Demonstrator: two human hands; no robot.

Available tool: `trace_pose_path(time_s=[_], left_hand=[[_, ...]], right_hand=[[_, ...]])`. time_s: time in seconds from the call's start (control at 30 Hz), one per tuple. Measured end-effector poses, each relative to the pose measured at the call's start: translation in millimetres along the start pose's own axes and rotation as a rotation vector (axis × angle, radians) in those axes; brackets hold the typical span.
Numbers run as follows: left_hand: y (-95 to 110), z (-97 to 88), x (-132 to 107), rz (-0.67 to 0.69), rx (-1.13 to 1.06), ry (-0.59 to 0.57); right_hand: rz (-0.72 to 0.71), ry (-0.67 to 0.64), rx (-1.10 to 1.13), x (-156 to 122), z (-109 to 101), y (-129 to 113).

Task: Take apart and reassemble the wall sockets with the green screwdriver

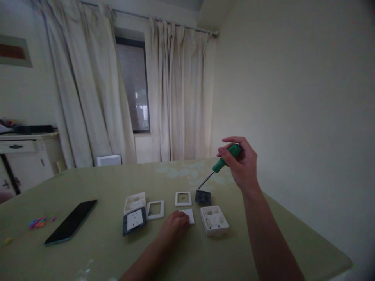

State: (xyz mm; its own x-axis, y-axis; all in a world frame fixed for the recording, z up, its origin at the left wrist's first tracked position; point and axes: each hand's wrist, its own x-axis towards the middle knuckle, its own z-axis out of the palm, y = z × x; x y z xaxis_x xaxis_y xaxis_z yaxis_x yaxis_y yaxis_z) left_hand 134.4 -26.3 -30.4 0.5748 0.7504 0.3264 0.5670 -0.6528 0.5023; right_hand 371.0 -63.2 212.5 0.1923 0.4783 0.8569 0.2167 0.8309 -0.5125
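My right hand is raised above the table, closed round the green handle of a screwdriver whose metal tip points down-left toward a small dark switch module. My left hand rests on the table with its fingers curled on a small white plate. Around them lie a white back box, a white square frame, a second white frame, a socket face in a dark frame and another white box.
A black phone lies on the green table at the left, with small colourful bits beside it. A white cabinet stands at the far left, curtains and a window behind. The table's right edge runs near my right arm.
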Motion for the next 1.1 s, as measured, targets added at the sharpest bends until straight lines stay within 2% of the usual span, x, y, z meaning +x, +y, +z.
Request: trace_pose_path(time_s=[0.13, 0.23, 0.3, 0.37, 0.47, 0.6, 0.7, 0.8, 0.9, 0.97, 1.03, 1.1], left_hand=[[27, 2.0, -2, 0.01, 0.093, 0.002], [59, 10.1, 6, 0.137, 0.216, -0.005], [75, 18.0, 15, 0.224, 0.313, -0.051], [82, 25.4, 26, 0.24, 0.384, -0.122], [75, 30.1, 38, 0.194, 0.43, -0.17], [58, 22.8, 40, 0.11, 0.438, -0.151], [58, 12.1, 32, 0.091, 0.421, -0.138], [65, -1.5, 13, 0.13, 0.39, -0.104], [65, -22.2, -11, 0.213, 0.333, -0.061], [51, -42.8, -24, 0.226, 0.327, -0.014], [26, -68.8, -34, 0.17, 0.324, 0.092], [-10, -96.6, -41, 0.038, 0.286, 0.261]], right_hand=[[-0.011, 0.015, 0.003, 1, -1, 0], [-0.002, 0.027, 0.01, 3, -1, 2], [0.003, 0.031, 0.017, 3, 0, 2], [0.006, 0.03, 0.012, 3, 0, 2], [0.001, 0.034, 0.001, 3, -2, 0], [-0.001, 0.036, 0.006, 2, -2, -2], [0.012, -0.008, 0.014, 0, 2, 0], [0.028, -0.113, 0.0, -3, 9, 3], [0.035, -0.241, -0.04, -10, 20, 3], [0.045, -0.337, -0.092, -16, 28, 2], [0.047, -0.468, -0.163, -23, 38, 1], [0.039, -0.632, -0.235, -31, 50, 1]])
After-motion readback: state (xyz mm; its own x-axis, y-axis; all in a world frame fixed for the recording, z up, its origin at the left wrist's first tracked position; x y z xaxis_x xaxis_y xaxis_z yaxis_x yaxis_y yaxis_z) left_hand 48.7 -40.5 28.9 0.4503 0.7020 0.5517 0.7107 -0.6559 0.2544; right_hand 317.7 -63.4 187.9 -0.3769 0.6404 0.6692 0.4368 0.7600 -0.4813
